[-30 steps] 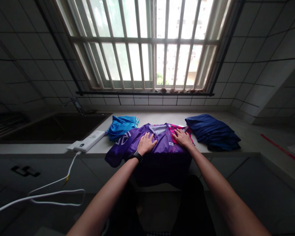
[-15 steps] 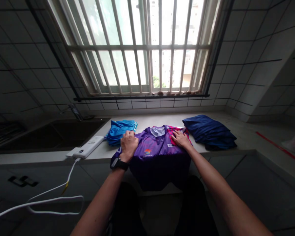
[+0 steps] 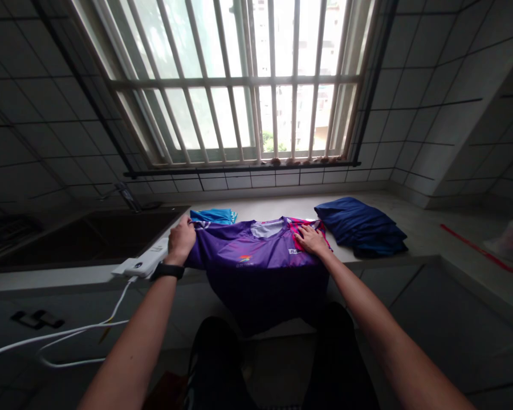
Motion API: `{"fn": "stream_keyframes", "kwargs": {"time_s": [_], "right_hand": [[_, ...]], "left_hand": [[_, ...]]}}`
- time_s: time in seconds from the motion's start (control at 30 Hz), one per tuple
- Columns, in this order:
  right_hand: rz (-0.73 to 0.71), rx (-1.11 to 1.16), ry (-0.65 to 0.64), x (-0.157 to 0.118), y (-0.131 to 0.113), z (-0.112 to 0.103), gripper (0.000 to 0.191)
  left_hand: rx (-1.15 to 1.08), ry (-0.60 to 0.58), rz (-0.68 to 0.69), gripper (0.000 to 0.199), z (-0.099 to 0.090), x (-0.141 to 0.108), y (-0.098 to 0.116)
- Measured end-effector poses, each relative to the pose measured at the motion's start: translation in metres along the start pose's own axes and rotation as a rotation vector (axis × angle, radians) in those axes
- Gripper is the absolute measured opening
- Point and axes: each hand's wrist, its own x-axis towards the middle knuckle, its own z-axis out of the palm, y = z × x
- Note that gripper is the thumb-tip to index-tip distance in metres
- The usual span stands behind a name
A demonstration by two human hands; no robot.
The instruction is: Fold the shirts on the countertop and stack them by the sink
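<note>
One purple jersey (image 3: 256, 267) draped over bench (image 3: 256, 206) edge: left grip (image 3: 180, 241) clenched on sleeve (image 3: 199, 250), right grip (image 3: 312, 240) open, flat near collar (image 3: 267, 229); navy clothes pile (image 3: 359, 228) just right of jersey.

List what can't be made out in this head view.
Head view, left hand: its back hides the fingers, so any pinch on the purple jersey can't be told.
Head view, light-blue garment: its lower part is hidden under the jersey.
Head view, jersey chest print: too small to read.
Head view, white power bank: its far end is hidden behind the left hand.
</note>
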Motion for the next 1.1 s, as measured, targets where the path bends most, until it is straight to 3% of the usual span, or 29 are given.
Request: {"fn": "stream_keyframes", "kwargs": {"time_s": [0.13,0.2,0.33,0.47,0.57,0.67,0.73,0.8,0.9,1.03,1.1], "right_hand": [[-0.008,-0.009,0.009,-0.001,0.0,0.0,0.055],[-0.01,-0.001,0.007,-0.001,0.0,0.0,0.055],[-0.01,0.03,0.0,0.0,0.0,0.0,0.055],[0.0,0.032,0.005,-0.002,0.0,-0.002,0.055],[0.003,0.036,0.001,-0.003,-0.001,-0.003,0.055],[0.005,0.041,-0.002,-0.003,-0.002,-0.003,0.056],[-0.001,0.044,0.002,-0.003,-0.001,-0.003,0.055],[-0.005,0.045,0.005,-0.002,-0.001,-0.003,0.055],[-0.003,0.049,0.008,-0.001,-0.001,-0.002,0.055],[-0.002,0.054,0.01,0.0,0.0,0.0,0.056],[-0.005,0.059,0.01,0.0,0.0,0.001,0.055]], "left_hand": [[0.004,0.119,0.09,0.034,-0.012,0.031,0.022],[0.05,0.109,0.132,0.034,-0.015,0.041,0.026],[0.049,-0.135,0.105,0.031,-0.018,0.054,0.022],[-0.244,-0.354,0.124,0.031,-0.02,0.052,0.024],[-0.486,-0.549,0.109,0.047,-0.021,0.043,0.036],[-0.688,-0.659,0.073,0.06,-0.02,0.031,0.051],[-0.742,-0.716,0.082,0.058,-0.017,0.024,0.059],[-0.673,-0.744,0.11,0.052,-0.014,0.02,0.062],[-0.357,-0.769,0.204,0.045,-0.01,0.015,0.061],[-0.035,-0.933,0.46,0.043,0.004,0.0,0.06],[0.017,-0.931,0.558,0.044,0.015,-0.014,0.061]]}}
